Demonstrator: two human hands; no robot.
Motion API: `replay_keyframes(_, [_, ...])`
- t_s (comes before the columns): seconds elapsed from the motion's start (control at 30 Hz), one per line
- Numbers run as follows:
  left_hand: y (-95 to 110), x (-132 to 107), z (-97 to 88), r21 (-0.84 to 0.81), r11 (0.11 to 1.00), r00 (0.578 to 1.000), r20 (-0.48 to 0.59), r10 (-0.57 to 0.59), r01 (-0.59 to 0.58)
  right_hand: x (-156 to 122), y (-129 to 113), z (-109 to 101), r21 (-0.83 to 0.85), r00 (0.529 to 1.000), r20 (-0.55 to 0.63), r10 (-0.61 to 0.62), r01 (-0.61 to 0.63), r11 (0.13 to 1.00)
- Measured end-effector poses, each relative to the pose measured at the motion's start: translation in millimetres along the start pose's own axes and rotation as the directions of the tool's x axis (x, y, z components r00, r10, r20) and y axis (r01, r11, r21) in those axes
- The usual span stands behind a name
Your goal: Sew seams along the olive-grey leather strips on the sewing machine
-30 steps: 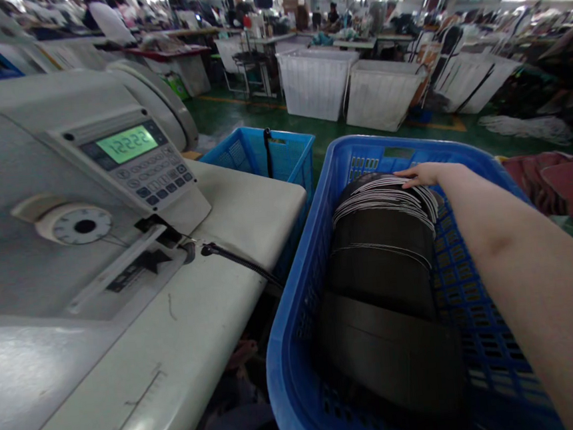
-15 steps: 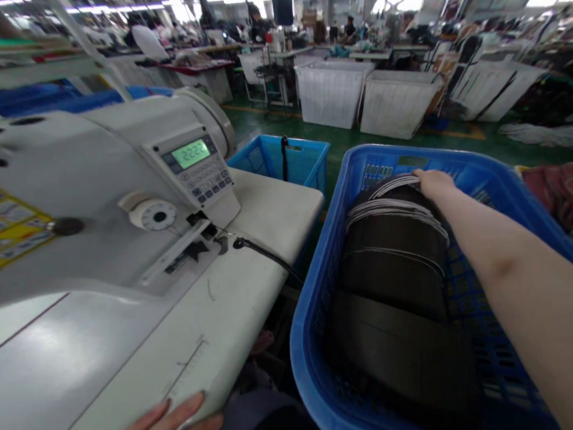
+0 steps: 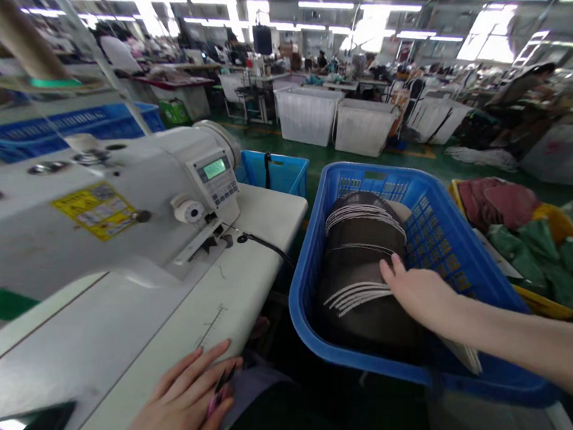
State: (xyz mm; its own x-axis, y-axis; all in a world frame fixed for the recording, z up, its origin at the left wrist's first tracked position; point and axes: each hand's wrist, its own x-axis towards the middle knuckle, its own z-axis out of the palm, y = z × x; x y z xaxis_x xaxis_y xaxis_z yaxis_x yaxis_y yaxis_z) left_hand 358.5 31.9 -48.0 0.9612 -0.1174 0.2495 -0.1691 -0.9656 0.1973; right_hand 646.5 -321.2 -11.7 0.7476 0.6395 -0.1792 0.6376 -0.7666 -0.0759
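Inside the blue basket (image 3: pixel 310 306) lie stacks of dark, flat pieces (image 3: pixel 370 258) with pale edges, bent into a curved row. My right hand (image 3: pixel 424 296) is at the right side of the near stack, two fingers on top and the thumb hidden; it grips the stack, whose pale edges fan out beside the fingertips. My left hand (image 3: pixel 192 397) rests at the front edge of the sewing machine table (image 3: pixel 157 340), fingers stretched forward. Small thread snips (image 3: pixel 220 389) with dark blades and a pink part are held between its fingers and thumb.
A white sewing machine (image 3: pixel 148 180) with a lit display stands at left. A lighter blue crate (image 3: pixel 283 175) is behind the table. Right of the basket, a yellow container (image 3: pixel 529 297) holds red and green cloth. White bins (image 3: pixel 308 113) stand farther back on the green floor.
My right hand has come back from the far end of the row to the near stack, where pale edges now fan out. The view has turned right; the snips now show in my left hand.
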Motion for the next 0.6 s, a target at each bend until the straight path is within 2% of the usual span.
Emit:
replay_keyframes(0.07, [-1, 1, -4.6, 0.035, 0.998, 0.997, 0.053, 0.049, -0.051, -9, -14, 27, 0.069, 0.996, 0.045, -0.073, 0.069, 0.995])
replay_keyframes(0.13, [1, 2, -9.4, 0.047, 0.998, 0.997, 0.067, 0.046, -0.049, -13, -19, 38, 0.122, 0.984, 0.075, -0.164, 0.154, 0.98])
replay_keyframes(0.27, [7, 3, -13.5, 0.04, 0.998, 0.998, 0.038, 0.043, -0.044, -6, -8, 24, 0.245, 0.947, 0.122, -0.296, 0.26, 0.934])
replay_keyframes(0.43, [10, 2, -15.3, 0.015, 0.999, 0.998, 0.037, 0.044, -0.045, 21, 18, 15, 0.334, 0.979, 0.012, -0.204, 0.188, 0.924])
replay_keyframes(0.5, [11, 3, -17.4, 0.018, 0.999, 0.998, 0.048, 0.041, -0.042, 26, 24, 17, 0.387, 0.978, 0.047, -0.204, 0.17, 0.906])
replay_keyframes(0.6, [13, 4, -20.8, 0.024, 0.999, 0.998, 0.061, 0.031, -0.032, 25, 32, 17, 0.469, 0.953, 0.154, -0.262, 0.163, 0.868])
